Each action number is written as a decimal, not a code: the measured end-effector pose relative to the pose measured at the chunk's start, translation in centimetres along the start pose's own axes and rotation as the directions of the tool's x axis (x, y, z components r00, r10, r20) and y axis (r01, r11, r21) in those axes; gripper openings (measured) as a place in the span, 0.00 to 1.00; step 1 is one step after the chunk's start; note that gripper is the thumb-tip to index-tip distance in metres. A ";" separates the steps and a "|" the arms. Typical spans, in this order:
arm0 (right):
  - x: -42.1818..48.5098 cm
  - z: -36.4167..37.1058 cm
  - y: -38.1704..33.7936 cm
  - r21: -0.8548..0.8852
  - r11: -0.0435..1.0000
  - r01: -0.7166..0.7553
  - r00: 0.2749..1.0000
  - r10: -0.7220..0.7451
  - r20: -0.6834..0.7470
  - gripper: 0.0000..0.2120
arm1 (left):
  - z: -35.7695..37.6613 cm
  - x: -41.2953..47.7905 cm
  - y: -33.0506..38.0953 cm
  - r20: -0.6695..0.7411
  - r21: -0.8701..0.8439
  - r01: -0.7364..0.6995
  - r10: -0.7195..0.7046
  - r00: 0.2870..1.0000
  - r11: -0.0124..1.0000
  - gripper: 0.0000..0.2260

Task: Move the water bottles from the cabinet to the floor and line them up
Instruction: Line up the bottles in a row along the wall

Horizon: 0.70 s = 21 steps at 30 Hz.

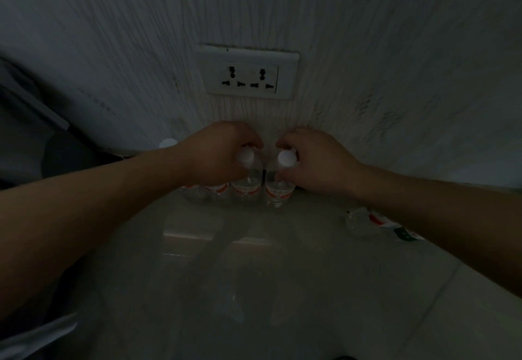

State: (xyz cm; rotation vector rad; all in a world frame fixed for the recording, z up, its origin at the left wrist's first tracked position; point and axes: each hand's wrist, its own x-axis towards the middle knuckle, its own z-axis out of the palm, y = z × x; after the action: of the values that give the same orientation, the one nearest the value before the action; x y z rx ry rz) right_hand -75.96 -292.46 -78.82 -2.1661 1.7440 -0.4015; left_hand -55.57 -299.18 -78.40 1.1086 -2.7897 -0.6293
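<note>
The scene is dim. Several clear water bottles with white caps and red-and-white labels stand in a row on the glossy floor [254, 275], right against the wall. My left hand [220, 153] grips the neck of one upright bottle [247, 187]. My right hand [313, 159] grips the neck of the bottle beside it [278, 190], which is the rightmost in the row. More bottles [209, 190] stand to the left, mostly hidden under my left forearm, and one white cap [167, 143] shows above it. The cabinet is not in view.
A white double wall socket [247, 72] sits on the textured wall just above the row. Another bottle [375, 222] lies on its side on the floor under my right forearm. A dark object [34, 122] stands at the left by the wall.
</note>
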 end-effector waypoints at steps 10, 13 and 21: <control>-0.2 -0.5 0.0 -0.050 0.999 0.001 1.000 0.000 0.024 0.27 | -0.6 0.1 0.6 -0.015 0.017 -0.015 0.015 1.000 1.000 0.25; -0.6 -1.2 0.1 -0.055 0.998 0.002 0.999 0.000 0.038 0.30 | -0.6 0.3 1.0 -0.020 -0.007 -0.031 0.030 0.999 1.000 0.25; -3.4 -3.7 1.4 -0.069 0.997 -0.034 0.998 0.037 0.044 0.33 | -0.5 0.8 3.8 -0.025 -0.099 -0.059 0.056 0.998 0.993 0.27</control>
State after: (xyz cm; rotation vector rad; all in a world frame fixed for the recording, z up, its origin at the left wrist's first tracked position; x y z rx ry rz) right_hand -79.45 -289.71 -76.15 -2.1696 1.7931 -0.2854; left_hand -58.56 -297.39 -76.50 1.0067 -2.7271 -0.7369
